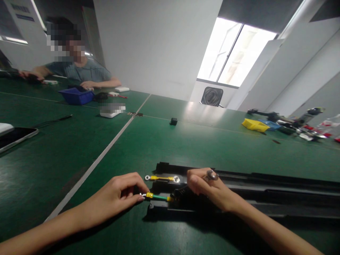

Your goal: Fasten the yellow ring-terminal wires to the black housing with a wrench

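Observation:
My left hand (123,193) is closed, pinching the ring terminal at the near end of a short green wire (160,197) with yellow sleeves. The wire's other end lies over a long black metal rail (162,208). Above that end, my right hand (205,186) is closed around a dark tool (180,192) whose tip meets the wire's far terminal; its exact kind is lost in shadow. A ring is on one finger. Just behind, a second short wire (163,178), yellow with ring terminals at both ends, lies across the end of another black rail (239,177).
A small black block (173,121) stands mid-table. Yellow (255,125) and blue (269,124) bins sit at right beside tools. At far left are a phone (18,138) and a blue bin (76,96), with a seated person (85,72) beyond. A pale strip (106,150) crosses the green table.

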### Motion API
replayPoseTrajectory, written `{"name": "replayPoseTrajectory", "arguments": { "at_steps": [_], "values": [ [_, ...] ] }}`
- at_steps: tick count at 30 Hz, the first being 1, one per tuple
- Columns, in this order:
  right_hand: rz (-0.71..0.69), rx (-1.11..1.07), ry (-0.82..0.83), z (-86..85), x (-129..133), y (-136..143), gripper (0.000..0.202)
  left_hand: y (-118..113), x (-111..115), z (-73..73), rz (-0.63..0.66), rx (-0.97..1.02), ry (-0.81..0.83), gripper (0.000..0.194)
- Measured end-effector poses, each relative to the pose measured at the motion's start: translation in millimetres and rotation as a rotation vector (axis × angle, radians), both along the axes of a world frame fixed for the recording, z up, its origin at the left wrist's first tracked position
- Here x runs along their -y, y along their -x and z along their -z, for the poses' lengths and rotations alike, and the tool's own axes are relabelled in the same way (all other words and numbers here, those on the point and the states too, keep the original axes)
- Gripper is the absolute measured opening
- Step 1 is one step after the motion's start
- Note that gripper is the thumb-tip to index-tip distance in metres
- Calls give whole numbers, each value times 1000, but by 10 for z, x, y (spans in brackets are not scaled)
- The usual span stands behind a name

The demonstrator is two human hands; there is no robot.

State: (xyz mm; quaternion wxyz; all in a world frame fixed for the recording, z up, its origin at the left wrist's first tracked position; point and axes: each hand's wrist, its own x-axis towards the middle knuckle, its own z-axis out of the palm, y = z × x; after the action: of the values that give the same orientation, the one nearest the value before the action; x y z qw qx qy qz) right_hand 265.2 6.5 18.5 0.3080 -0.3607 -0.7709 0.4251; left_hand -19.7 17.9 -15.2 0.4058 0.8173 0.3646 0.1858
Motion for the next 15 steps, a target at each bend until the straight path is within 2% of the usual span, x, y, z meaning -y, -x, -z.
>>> {"name": "replayPoseTrajectory", "arguments": {
  "at_steps": [9, 15],
  "values": [
    [-26, -17, 39, -15, 6, -7, 49, 1, 13, 7, -5, 5, -6, 14],
    [10, -46, 28, -3, 11, -6, 52, 5, 3, 15, -4, 20, -5, 14]
  ]
}}
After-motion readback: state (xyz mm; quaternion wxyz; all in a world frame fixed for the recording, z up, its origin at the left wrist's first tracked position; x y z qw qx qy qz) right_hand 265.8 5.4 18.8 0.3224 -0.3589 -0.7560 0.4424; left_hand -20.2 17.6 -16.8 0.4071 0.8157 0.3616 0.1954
